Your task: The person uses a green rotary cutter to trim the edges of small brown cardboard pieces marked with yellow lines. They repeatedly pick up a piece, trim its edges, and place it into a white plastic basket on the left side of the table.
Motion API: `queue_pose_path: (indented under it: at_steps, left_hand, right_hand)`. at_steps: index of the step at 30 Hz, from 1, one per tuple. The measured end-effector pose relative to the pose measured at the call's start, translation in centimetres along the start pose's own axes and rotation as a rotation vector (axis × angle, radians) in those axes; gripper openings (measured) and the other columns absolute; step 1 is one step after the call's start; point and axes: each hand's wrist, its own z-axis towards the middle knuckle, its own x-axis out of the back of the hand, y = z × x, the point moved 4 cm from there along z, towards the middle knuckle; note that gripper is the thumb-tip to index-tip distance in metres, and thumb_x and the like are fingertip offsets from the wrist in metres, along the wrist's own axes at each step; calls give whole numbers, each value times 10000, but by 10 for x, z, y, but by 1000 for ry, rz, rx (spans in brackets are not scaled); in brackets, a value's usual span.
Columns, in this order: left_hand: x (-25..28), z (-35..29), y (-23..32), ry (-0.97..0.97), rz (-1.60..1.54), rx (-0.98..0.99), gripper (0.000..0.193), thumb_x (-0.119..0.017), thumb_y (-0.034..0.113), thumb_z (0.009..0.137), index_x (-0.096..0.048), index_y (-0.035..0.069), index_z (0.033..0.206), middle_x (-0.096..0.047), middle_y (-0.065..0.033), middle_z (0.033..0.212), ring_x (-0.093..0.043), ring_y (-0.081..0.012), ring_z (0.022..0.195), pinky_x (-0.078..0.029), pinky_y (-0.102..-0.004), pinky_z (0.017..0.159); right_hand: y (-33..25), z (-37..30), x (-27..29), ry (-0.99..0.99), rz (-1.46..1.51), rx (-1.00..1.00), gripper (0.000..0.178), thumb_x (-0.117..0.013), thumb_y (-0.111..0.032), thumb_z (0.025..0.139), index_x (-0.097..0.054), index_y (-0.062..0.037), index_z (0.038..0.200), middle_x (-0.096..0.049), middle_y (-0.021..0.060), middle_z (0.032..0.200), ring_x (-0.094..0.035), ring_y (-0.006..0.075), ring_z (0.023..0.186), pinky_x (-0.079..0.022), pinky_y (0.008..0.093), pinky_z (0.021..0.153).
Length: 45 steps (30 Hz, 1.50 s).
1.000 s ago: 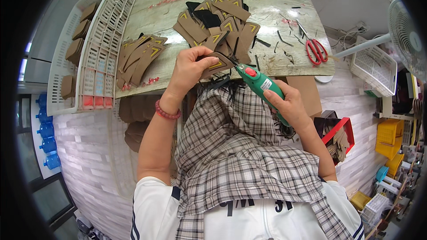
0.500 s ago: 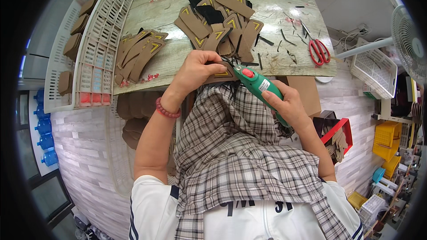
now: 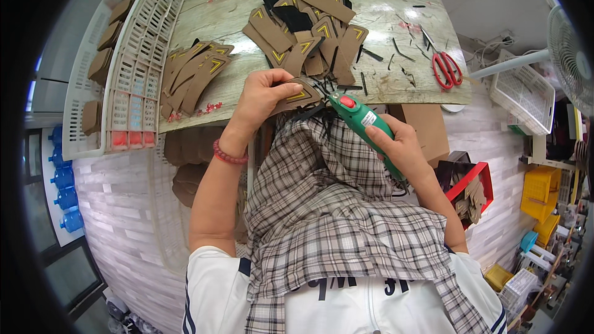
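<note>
At the bench's near edge, my left hand pinches one tan patch, right hand grips the green cutter; the heap seemingly remains.

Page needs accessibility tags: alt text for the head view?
A person's right hand grips a green handheld tool close to a curved brown piece with a yellow V-shaped mark, pinched in the left hand. Similar pieces lie heaped on a pale wood-grain table, between a white slatted plastic crate and red-handled metal scissors.
</note>
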Motion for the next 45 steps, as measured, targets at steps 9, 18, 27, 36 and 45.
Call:
queue_pose_path:
  at_steps: [9,18,27,36,45]
  left_hand:
    - [-2,2,1,29,-13,-49,58,-679,61,858,-676,5,872,-663,12,800,-579,-25,686,-465,-175,621]
    - [-3,3,-1,26,0,-86,70,-673,63,863,-682,-2,886,-665,7,800,-581,-27,691,-467,-175,624]
    - [-2,2,1,51,1,-92,103,-687,77,849,-682,-22,877,-649,9,768,-563,-28,679,-460,-183,605]
    - [-5,1,1,24,4,-78,108,-691,90,847,-681,-15,868,-645,13,757,-552,-21,646,-443,-172,565]
    - [-9,2,-5,-54,35,22,89,-683,79,841,-680,-8,862,-641,24,771,-547,-24,688,-444,-181,624]
  right_hand:
    - [1,-2,0,-10,-37,17,357,-659,-351,886,-628,-2,954,-565,32,654,-512,78,506,-418,249,467]
    - [-1,-3,1,-28,-17,-19,365,-651,-359,884,-626,0,948,-563,35,663,-513,79,506,-418,252,461]
    - [2,-2,0,-39,-14,-11,384,-653,-372,884,-631,2,967,-576,45,672,-518,83,501,-421,253,460]
    - [-1,-3,-1,-45,9,-29,418,-657,-382,877,-639,4,1038,-581,43,697,-521,80,513,-419,243,461]
    - [-7,0,-2,-62,6,-16,439,-658,-396,875,-635,9,1044,-579,47,702,-529,84,518,-432,241,464]
